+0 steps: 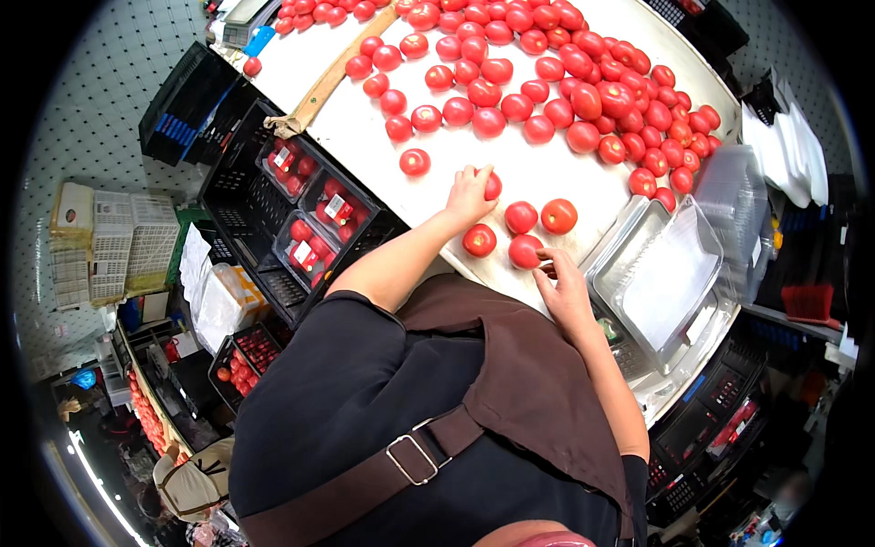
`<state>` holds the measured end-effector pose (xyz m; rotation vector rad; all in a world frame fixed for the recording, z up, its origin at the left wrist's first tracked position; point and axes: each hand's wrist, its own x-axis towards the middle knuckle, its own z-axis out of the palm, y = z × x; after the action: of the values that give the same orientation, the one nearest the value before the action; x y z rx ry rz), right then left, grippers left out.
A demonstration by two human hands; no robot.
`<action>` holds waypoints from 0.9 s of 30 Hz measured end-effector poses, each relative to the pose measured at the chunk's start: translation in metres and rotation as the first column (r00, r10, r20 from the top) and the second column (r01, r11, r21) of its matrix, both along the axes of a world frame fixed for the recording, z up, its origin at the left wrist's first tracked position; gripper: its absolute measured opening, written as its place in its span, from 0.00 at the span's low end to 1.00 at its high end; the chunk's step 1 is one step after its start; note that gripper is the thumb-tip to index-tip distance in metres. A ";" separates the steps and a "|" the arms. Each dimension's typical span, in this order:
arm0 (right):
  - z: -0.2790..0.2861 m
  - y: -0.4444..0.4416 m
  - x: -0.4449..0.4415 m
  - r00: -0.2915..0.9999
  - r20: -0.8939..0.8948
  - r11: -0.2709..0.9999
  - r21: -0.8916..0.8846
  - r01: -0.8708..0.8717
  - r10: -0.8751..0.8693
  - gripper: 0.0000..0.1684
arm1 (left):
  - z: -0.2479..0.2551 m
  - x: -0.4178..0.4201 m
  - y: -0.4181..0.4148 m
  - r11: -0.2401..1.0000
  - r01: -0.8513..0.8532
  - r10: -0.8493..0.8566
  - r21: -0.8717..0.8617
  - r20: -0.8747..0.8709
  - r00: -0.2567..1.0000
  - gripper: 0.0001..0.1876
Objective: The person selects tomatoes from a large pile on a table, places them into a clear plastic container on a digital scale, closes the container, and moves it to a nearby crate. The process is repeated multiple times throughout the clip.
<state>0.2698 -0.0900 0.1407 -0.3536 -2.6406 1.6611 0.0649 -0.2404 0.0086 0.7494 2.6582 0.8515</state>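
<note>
My left hand (470,195) has its fingers around a red tomato (493,186) on the white tabletop (437,191), and the hand covers part of it. The fingertips of my right hand (564,284) are at the edge of another tomato (525,252), with thumb and fingers apart and not wrapped around it. Between and beside my hands lie a tomato (479,240) close to the table's near edge, one (521,217) in the middle and a larger orange-red one (559,216). A lone tomato (415,163) sits beyond my left hand.
A large heap of tomatoes (615,99) covers the far right. A wooden strip (338,72) crosses the table at left. Clear plastic trays (656,273) stand by my right arm. Left of the table, a black crate (239,205) holds labelled tomato packs (311,249). Another person (195,478) is at lower left.
</note>
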 end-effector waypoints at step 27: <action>0.033 0.025 -0.014 0.918 0.216 0.250 -0.918 0.306 -0.333 0.51 | -0.009 -0.128 0.070 0.951 0.230 -0.277 -0.209 -0.235 0.932 0.24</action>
<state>0.2557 -0.0650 0.1737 -0.7712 -1.0224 2.7534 -0.0626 -0.1706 0.0000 1.1999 2.7260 0.4668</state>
